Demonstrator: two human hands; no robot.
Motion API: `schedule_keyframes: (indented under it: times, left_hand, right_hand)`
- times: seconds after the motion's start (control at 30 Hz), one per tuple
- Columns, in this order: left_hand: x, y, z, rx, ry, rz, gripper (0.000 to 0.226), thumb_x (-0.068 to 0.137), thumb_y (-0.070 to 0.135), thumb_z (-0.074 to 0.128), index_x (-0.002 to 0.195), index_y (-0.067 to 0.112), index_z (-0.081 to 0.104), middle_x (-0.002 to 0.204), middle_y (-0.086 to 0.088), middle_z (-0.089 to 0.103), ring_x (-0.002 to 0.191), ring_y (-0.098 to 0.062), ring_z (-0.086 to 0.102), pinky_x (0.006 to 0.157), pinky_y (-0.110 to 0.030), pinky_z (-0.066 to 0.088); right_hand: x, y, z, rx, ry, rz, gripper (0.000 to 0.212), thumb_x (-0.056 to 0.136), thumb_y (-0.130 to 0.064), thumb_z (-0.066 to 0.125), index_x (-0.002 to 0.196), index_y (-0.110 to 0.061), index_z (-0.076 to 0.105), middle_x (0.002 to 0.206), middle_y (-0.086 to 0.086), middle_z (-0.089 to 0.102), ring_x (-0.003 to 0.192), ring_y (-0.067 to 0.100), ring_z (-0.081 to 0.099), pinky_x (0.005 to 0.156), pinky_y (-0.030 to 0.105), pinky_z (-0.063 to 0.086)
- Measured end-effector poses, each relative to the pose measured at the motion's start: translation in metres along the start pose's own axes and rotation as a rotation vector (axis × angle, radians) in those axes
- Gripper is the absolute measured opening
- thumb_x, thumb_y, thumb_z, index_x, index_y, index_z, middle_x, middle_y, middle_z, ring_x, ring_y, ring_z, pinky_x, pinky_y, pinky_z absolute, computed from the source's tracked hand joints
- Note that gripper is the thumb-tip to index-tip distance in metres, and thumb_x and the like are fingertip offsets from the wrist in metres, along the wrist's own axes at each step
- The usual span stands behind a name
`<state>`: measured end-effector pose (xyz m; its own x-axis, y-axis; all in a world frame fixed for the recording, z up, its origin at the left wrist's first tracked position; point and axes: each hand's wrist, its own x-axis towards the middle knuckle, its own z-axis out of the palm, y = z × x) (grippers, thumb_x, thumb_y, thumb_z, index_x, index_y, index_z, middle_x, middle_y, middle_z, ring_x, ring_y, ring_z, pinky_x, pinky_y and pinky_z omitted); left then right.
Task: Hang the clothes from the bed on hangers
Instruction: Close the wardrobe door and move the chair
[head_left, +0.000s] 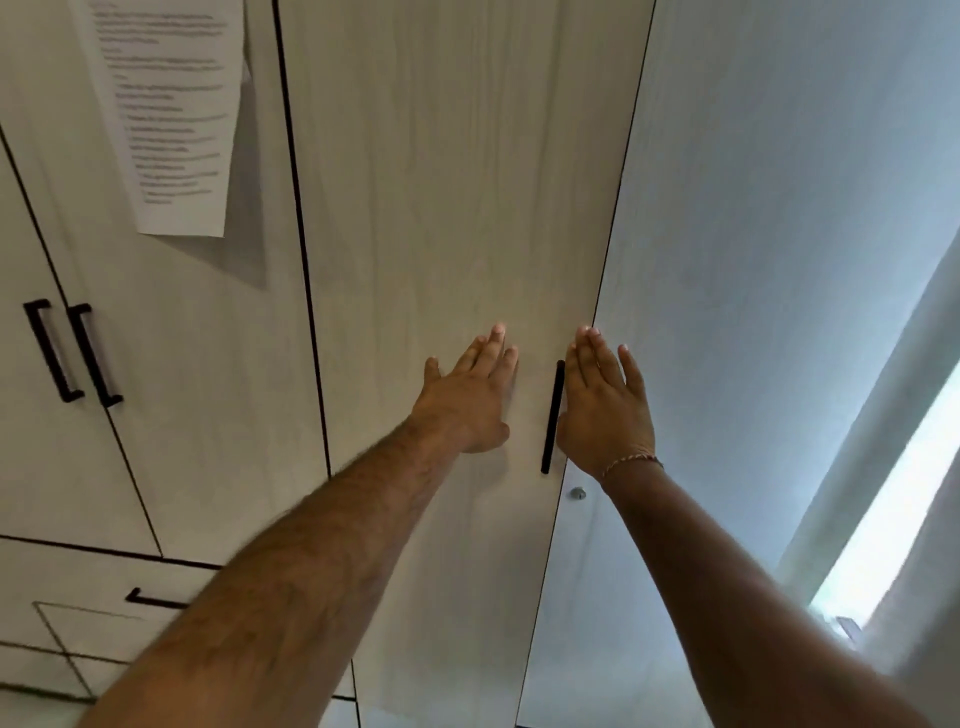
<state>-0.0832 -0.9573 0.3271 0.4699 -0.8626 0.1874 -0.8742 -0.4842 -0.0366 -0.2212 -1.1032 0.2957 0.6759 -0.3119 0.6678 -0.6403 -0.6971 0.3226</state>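
A tall pale wood-grain wardrobe door (447, 208) fills the middle of the view, shut, with a black vertical handle (552, 415) near its right edge. My left hand (470, 395) lies flat on the door just left of the handle, fingers straight. My right hand (605, 405) is flat with straight fingers just right of the handle, at the door's edge beside the wall. A small round lock (577, 492) sits below the handle. No clothes, hangers or bed are in view.
More wardrobe doors stand to the left with a pair of black handles (72, 353) and a printed paper sheet (166, 114) taped on. A drawer with a black handle (156, 601) is low left. A pale wall (779, 260) and bright window (893, 519) lie right.
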Motion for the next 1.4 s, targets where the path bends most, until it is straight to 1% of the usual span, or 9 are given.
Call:
schedule_keyframes:
  times: [0.2,0.47,0.6,0.67,0.83,0.97,1.13,1.3,1.4]
  left_hand:
    - [0.034,0.002,0.017,-0.036,0.017,-0.065,0.115,0.089,0.051,0.062,0.161,0.024,-0.024,0.158,0.010,-0.047,0.156,-0.013,-0.023,0.121,-0.070,0.016]
    - [0.040,0.002,0.042,-0.063,0.115,-0.083,0.126,0.083,0.055,0.069,0.161,0.023,-0.024,0.159,0.010,-0.047,0.154,-0.013,-0.029,0.120,-0.066,0.024]
    - [0.039,0.000,0.036,-0.085,0.037,-0.055,0.124,0.085,0.055,0.067,0.159,0.026,-0.027,0.161,0.008,-0.045,0.154,-0.014,-0.029,0.125,-0.064,0.008]
    - [0.028,0.005,0.042,-0.153,0.032,-0.077,0.120,0.088,0.053,0.065,0.159,0.028,-0.027,0.166,0.005,-0.037,0.158,-0.018,-0.019,0.125,-0.061,0.005]
    - [-0.053,-0.019,0.105,-0.255,0.179,-0.190,0.103,0.092,0.043,0.061,0.164,0.026,-0.012,0.174,-0.002,-0.007,0.159,-0.022,0.005,0.125,-0.053,0.012]
    - [-0.157,-0.070,0.180,-0.389,0.073,-0.501,0.094,0.096,0.038,0.059,0.166,0.025,-0.002,0.174,-0.001,0.006,0.157,-0.021,0.013,0.124,-0.050,0.015]
    - [-0.317,-0.140,0.234,-0.409,0.006,-0.908,0.087,0.095,0.037,0.060,0.166,0.022,0.012,0.170,-0.005,0.021,0.153,-0.027,0.024,0.120,-0.049,0.024]
    - [-0.490,-0.206,0.250,-0.337,0.003,-1.262,0.084,0.090,0.035,0.062,0.164,0.023,0.022,0.168,-0.002,0.028,0.154,-0.023,0.026,0.119,-0.051,0.027]
    - [-0.576,-0.240,0.254,-0.349,0.034,-1.468,0.082,0.090,0.036,0.063,0.162,0.022,0.026,0.164,-0.005,0.034,0.150,-0.026,0.032,0.119,-0.056,0.026]
  right_hand:
    - [0.022,0.001,0.037,0.239,-0.078,0.057,0.080,0.091,-0.020,0.056,0.161,-0.003,0.022,0.171,0.014,0.009,0.158,0.035,-0.003,0.124,0.062,0.020]
    - [0.021,0.000,0.050,0.308,-0.090,0.055,0.083,0.088,-0.028,0.063,0.159,-0.005,0.029,0.171,0.015,0.013,0.158,0.038,0.003,0.117,0.060,0.035]
    - [0.017,0.002,0.041,0.352,-0.171,0.072,0.088,0.090,-0.037,0.056,0.164,-0.012,0.015,0.173,0.007,-0.004,0.159,0.030,-0.010,0.122,0.065,0.020]
    - [0.007,-0.001,0.036,0.419,-0.181,0.123,0.096,0.087,-0.032,0.057,0.165,-0.017,0.003,0.173,0.004,-0.010,0.158,0.023,-0.014,0.125,0.064,0.008]
    - [-0.041,-0.051,0.031,0.601,-0.067,0.160,0.104,0.075,-0.014,0.060,0.164,-0.017,0.007,0.173,0.007,0.003,0.159,0.026,0.002,0.128,0.051,0.006]
    - [-0.102,-0.141,0.040,0.699,-0.286,-0.018,0.102,0.078,-0.015,0.062,0.164,-0.020,0.009,0.171,0.006,0.012,0.155,0.028,0.016,0.125,0.050,0.021]
    - [-0.172,-0.280,0.034,0.782,-0.633,-0.380,0.096,0.088,-0.029,0.065,0.164,-0.021,0.007,0.171,0.006,0.014,0.153,0.028,0.021,0.122,0.047,0.024]
    - [-0.206,-0.412,-0.005,0.753,-0.739,-0.797,0.086,0.091,-0.036,0.062,0.163,-0.020,0.017,0.169,0.005,0.020,0.149,0.026,0.029,0.116,0.046,0.033]
    - [-0.224,-0.482,-0.027,0.763,-0.798,-0.903,0.079,0.093,-0.034,0.060,0.161,-0.018,0.023,0.166,0.003,0.027,0.145,0.025,0.034,0.113,0.045,0.038]
